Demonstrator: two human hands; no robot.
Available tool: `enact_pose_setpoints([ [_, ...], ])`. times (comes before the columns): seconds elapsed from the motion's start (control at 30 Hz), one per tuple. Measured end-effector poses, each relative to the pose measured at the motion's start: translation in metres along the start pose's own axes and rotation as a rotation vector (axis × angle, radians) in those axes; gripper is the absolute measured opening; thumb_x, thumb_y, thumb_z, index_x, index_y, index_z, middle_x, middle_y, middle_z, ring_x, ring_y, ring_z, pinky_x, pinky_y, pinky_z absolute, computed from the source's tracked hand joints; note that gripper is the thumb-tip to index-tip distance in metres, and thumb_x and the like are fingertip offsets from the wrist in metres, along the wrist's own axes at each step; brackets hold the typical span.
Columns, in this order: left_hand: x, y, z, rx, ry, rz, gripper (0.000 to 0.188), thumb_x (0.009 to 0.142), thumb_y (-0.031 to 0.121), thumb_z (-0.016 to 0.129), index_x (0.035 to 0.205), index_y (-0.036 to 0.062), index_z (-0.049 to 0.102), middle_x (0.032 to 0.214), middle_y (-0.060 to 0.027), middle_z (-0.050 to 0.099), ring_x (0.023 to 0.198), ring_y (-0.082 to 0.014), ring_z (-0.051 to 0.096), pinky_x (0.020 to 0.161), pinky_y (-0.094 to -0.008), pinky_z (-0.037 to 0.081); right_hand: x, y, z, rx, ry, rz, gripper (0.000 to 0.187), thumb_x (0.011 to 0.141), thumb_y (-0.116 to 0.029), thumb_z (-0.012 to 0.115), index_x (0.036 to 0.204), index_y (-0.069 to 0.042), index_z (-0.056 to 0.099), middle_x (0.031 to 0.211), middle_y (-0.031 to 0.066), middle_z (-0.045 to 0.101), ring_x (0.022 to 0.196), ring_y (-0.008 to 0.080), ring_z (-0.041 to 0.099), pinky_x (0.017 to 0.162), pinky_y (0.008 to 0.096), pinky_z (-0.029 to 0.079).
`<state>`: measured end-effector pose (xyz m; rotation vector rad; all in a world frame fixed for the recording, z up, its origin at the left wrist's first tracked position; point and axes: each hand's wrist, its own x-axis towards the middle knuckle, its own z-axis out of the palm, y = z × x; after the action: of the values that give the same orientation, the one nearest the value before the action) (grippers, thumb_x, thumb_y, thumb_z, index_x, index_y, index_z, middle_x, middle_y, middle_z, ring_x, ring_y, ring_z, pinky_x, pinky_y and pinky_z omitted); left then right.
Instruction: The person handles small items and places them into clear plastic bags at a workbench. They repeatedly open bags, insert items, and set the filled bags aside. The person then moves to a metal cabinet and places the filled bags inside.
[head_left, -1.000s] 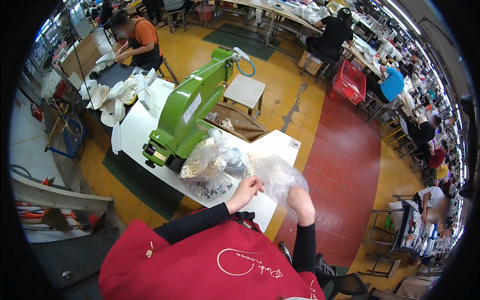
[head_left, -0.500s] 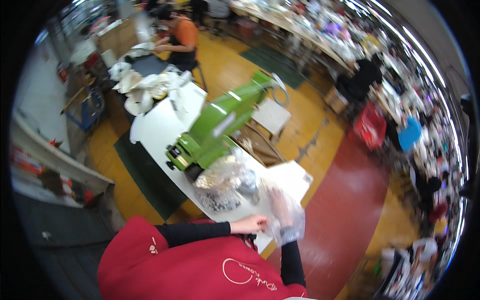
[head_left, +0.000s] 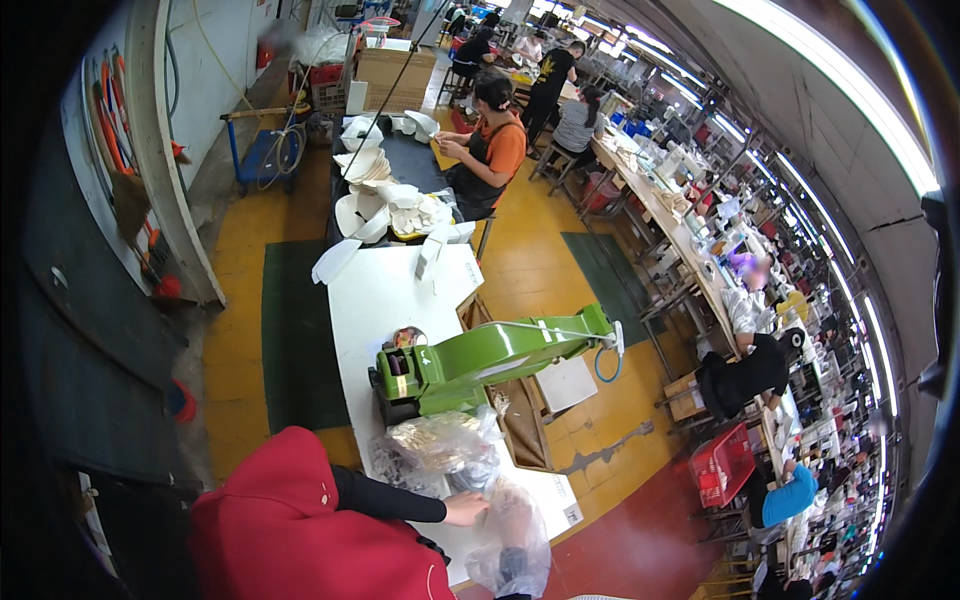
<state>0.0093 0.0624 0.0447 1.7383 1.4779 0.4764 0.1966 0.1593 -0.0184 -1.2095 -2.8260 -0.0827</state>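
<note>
A clear plastic bag (head_left: 530, 560) hangs over the near right corner of the white table (head_left: 385, 300). My right hand (head_left: 515, 515) is inside it and shows only hazily through the film, so its fingers cannot be made out. At the bag's left edge, my left hand (head_left: 465, 508) has its fingers drawn together on the plastic. Just beyond lie more clear bags (head_left: 445, 438) with pale pieces in them and small dark bits beside them. Behind these stands a green machine (head_left: 500, 355) with a long arm.
White curved pieces (head_left: 370, 165) cover a dark table at the far end, where a person in orange (head_left: 505, 145) sits working. A brown bin (head_left: 520, 420) and a white stool (head_left: 565, 383) stand right of the machine. Farther right are a red basket (head_left: 722, 465) and long worktables with several people.
The view has tilted up and turned, so the machine and table sit lower in the picture. My left hand has come against the bag. My right hand stays inside it.
</note>
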Motion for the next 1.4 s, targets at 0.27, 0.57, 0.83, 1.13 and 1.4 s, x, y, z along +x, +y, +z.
enact_pose_setpoints([
  [0.27, 0.013, -0.023, 0.038, 0.345, 0.158, 0.015, 0.023, 0.083, 0.014, 0.056, 0.103, 0.0075, 0.065, 0.116, -0.0085, 0.057, 0.110, -0.0318, 0.051, 0.083, -0.0467, 0.049, 0.000, -0.010, -0.011, 0.294, 0.071, 0.290, 0.045, 0.075, -0.021, 0.067, 0.114, -0.003, 0.056, 0.109, 0.0223, 0.057, 0.095, 0.0393, 0.059, 0.084, 0.0485, 0.047],
  [0.57, 0.001, -0.029, 0.013, -0.272, 0.287, 0.006, 0.015, 0.078, 0.018, 0.066, 0.081, 0.0030, 0.068, 0.081, -0.0144, 0.067, 0.078, -0.0302, 0.066, 0.072, -0.0400, 0.052, 0.008, -0.025, -0.006, 0.322, 0.132, 0.182, 0.039, 0.074, -0.015, 0.059, 0.108, 0.003, 0.056, 0.097, 0.0229, 0.058, 0.090, 0.0389, 0.055, 0.080, 0.0468, 0.044],
  [0.83, -0.030, -0.065, 0.022, -0.650, 0.220, -0.111, 0.037, 0.076, 0.019, 0.070, 0.109, 0.0069, 0.058, 0.092, -0.0066, 0.065, 0.085, -0.0175, 0.063, 0.076, -0.0323, 0.050, -0.006, 0.000, 0.038, 0.441, 0.158, 0.124, 0.022, 0.085, -0.008, 0.052, 0.104, -0.001, 0.059, 0.093, 0.0189, 0.060, 0.090, 0.0355, 0.056, 0.082, 0.0450, 0.044],
  [1.13, -0.062, -0.021, -0.049, -1.312, -0.123, -0.559, 0.030, 0.090, 0.009, 0.054, 0.121, 0.0110, 0.056, 0.101, -0.0002, 0.060, 0.090, -0.0093, 0.059, 0.078, -0.0293, 0.047, -0.003, -0.037, -0.024, 1.425, 0.185, 0.962, 0.023, 0.092, -0.009, 0.056, 0.113, 0.000, 0.061, 0.101, 0.0120, 0.065, 0.091, 0.0262, 0.062, 0.077, 0.0356, 0.049],
  [1.4, -0.065, -0.030, -0.045, -1.343, -0.196, -0.606, 0.024, 0.089, 0.010, 0.053, 0.113, 0.0105, 0.056, 0.103, -0.0009, 0.059, 0.096, -0.0119, 0.058, 0.087, -0.0330, 0.046, -0.058, -0.066, -0.037, 2.325, 0.349, 1.000, 0.042, 0.094, -0.018, 0.058, 0.132, -0.004, 0.047, 0.120, 0.0087, 0.056, 0.112, 0.0199, 0.054, 0.098, 0.0330, 0.042],
])
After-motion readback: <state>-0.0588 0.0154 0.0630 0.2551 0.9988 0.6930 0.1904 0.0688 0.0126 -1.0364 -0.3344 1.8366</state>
